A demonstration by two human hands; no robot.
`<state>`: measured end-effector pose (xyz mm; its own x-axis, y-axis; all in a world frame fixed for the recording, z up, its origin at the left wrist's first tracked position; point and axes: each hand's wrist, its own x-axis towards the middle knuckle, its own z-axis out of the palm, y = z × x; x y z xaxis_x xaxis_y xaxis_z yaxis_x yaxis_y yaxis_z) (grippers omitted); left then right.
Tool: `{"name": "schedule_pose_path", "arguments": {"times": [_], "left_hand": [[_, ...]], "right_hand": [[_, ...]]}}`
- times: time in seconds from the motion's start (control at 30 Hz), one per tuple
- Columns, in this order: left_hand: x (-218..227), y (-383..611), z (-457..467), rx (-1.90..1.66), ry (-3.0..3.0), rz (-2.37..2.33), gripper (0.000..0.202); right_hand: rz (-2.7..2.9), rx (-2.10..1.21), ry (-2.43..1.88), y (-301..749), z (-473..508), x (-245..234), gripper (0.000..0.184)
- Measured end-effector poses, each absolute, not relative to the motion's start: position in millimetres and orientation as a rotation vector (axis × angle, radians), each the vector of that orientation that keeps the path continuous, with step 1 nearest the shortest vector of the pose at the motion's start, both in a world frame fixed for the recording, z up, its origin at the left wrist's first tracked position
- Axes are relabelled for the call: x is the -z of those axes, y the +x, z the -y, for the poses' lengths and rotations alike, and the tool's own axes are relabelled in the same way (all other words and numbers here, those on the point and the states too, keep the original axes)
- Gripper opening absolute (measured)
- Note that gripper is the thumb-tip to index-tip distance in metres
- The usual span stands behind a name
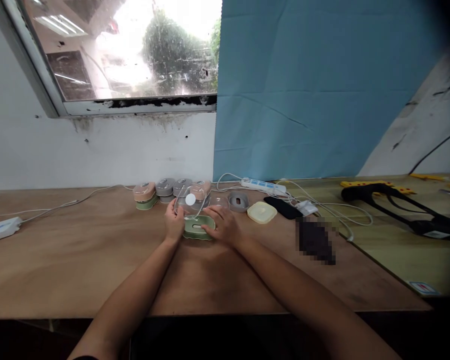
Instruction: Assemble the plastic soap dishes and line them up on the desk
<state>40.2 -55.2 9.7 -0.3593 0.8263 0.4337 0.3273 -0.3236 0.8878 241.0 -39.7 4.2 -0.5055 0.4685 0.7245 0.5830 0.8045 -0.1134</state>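
Observation:
A green soap-box base (197,228) lies on the wooden table (78,260), with a clear plastic lid (191,202) bearing a round white sticker tilted up over it. My left hand (173,222) grips the lid's left edge with curled fingers. My right hand (224,226) rests on the right side of the green base, fingers pressed against it.
A row of small lidded boxes (161,192) stands behind the hands, next to a grey base (239,201) and a cream lid (261,212). A black phone (283,207), a white power strip (263,186) with cables, another power strip (2,229) far left and a black-and-yellow tool (393,200) lie around.

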Motion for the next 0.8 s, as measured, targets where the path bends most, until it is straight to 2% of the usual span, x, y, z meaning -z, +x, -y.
{"name": "schedule_pose_path", "arguments": {"times": [0.07, 0.23, 0.37, 0.5, 0.63, 0.8], "left_hand": [[-9, 47, 61, -1.71, 1.516, -1.414, 0.061], [-11, 56, 72, -1.569, 1.887, -1.352, 0.064], [-13, 47, 70, -1.21, 2.267, -1.541, 0.062], [-10, 40, 66, -0.835, 2.404, -1.694, 0.061], [-8, 36, 65, -0.654, 2.413, -1.652, 0.073], [-12, 33, 68, -0.61, 2.488, -1.514, 0.097]], "right_hand": [[2.269, 0.211, -0.764, 235, 43, -4, 0.051], [2.255, 0.206, -0.811, 237, 41, -7, 0.034], [2.077, 0.145, -0.97, 257, 31, -10, 0.039], [1.987, 0.122, -1.149, 279, 15, -11, 0.044], [2.04, 0.131, -1.277, 290, 2, -7, 0.041], [2.163, 0.161, -1.364, 289, -5, 2, 0.037]]}}
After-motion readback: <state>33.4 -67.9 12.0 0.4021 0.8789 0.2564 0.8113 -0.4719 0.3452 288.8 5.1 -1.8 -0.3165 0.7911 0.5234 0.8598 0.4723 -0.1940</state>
